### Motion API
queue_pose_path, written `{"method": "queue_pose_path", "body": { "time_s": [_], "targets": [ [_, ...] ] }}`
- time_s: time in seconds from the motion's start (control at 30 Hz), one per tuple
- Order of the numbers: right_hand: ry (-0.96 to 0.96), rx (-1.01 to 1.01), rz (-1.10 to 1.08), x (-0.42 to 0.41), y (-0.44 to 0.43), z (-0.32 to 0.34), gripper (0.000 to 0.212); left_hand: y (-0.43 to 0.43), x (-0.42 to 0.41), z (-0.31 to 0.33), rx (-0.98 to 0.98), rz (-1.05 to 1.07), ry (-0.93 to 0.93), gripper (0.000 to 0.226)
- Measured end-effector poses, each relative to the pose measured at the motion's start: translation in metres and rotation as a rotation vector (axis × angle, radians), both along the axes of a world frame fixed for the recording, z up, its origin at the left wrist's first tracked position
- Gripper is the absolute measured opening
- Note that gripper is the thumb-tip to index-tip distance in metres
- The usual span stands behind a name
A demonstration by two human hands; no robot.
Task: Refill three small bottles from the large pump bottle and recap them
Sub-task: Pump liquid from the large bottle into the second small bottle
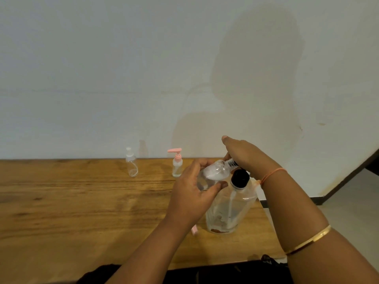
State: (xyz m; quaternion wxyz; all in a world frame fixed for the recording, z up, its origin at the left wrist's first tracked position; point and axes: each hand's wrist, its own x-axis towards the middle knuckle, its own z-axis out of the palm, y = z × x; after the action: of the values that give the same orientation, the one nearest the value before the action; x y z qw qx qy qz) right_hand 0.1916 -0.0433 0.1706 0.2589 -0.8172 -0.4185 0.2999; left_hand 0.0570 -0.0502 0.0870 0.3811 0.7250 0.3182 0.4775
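A large clear pump bottle (227, 212) with a black collar (240, 178) stands on the wooden table (82, 201) at the right. My left hand (192, 193) grips a small clear bottle (213, 174), tilted on its side just above and left of the big bottle's neck. My right hand (244, 154) lies over the pump head with fingers curled down; the black spout (232, 162) meets the small bottle's mouth. Two more small bottles stand upright near the wall: one with a clear pump (131, 162), one with a pink pump (176, 162).
A pink part (194, 229) lies on the table by my left wrist, mostly hidden. The table's right edge runs just past the large bottle. A white wall rises straight behind the table. Dark cloth (225, 271) lies at the front edge.
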Motion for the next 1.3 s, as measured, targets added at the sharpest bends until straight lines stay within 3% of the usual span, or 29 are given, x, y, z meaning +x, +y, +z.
{"method": "queue_pose_path", "body": {
  "time_s": [1.3],
  "targets": [
    [-0.094,0.009,0.048,0.008,0.003,-0.017,0.065,-0.001,0.000,-0.005,0.000,0.021,0.046,0.044]
  ]
}}
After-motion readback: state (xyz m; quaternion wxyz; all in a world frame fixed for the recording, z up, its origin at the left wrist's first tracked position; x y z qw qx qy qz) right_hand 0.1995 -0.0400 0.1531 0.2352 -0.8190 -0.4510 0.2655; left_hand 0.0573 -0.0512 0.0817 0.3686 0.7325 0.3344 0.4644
